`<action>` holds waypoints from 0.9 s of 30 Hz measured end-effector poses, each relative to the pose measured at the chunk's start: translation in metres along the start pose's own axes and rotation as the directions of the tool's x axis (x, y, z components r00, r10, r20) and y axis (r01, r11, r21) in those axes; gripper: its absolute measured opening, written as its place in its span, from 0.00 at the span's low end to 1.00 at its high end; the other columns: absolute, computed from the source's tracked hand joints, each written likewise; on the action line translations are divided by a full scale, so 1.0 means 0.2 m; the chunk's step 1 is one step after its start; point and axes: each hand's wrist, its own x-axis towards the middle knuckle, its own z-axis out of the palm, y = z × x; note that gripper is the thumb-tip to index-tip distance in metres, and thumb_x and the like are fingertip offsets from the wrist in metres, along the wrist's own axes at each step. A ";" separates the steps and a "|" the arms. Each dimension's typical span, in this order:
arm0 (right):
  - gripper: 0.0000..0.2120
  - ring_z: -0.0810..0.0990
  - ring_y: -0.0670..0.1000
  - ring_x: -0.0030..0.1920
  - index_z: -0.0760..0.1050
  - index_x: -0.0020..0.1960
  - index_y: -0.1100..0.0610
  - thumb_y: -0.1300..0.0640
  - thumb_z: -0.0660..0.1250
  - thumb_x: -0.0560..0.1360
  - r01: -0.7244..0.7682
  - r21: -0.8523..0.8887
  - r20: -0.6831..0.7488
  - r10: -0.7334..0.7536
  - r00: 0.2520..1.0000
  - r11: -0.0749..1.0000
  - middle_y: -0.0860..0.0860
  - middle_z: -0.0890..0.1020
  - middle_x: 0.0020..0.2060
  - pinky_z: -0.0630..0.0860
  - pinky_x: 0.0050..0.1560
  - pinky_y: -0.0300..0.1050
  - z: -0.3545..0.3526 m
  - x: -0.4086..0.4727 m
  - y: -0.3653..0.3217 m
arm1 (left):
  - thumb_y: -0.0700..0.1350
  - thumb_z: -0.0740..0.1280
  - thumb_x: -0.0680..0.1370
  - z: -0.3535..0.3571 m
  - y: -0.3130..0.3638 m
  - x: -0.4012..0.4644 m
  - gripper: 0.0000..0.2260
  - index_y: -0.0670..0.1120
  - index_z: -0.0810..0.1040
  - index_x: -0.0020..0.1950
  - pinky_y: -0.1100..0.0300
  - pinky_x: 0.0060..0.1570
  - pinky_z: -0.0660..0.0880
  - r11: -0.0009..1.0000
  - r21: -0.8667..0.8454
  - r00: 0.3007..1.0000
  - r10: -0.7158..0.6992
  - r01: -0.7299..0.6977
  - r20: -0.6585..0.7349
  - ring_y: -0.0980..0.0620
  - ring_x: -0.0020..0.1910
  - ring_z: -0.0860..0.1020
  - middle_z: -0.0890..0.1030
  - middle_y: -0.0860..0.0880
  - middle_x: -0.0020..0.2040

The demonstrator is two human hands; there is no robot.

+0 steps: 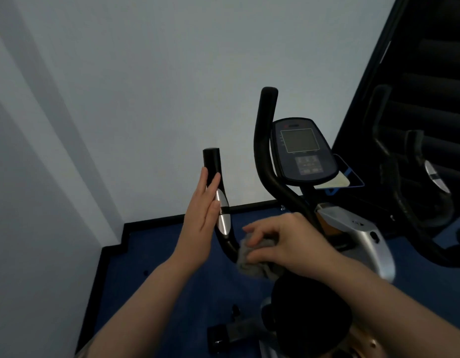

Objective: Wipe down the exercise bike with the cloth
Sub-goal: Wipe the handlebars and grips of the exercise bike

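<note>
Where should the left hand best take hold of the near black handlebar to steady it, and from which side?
Probably the black foam section just below the capped top of the near black handlebar, above the silver metal sensor plate. That stretch is straight, upright and free. The open left hand already lies flat against its left side, so wrap the fingers from the left; the right hand works the grey cloth lower down.

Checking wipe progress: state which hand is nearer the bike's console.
Right. The right hand, gripping the cloth, is just below the console; the left hand lies flat against the left handlebar, farther away.
</note>
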 end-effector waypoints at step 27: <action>0.03 0.82 0.38 0.40 0.84 0.44 0.47 0.50 0.74 0.71 -0.124 0.186 -0.040 0.134 0.990 0.975 0.43 0.85 0.37 0.78 0.43 0.37 0.13 0.09 -0.01 | 0.54 0.74 0.71 -0.25 0.00 0.15 0.46 0.63 0.47 0.78 0.73 0.68 0.51 0.997 0.059 0.994 -0.058 0.052 0.091 0.70 0.74 0.48 0.45 0.70 0.76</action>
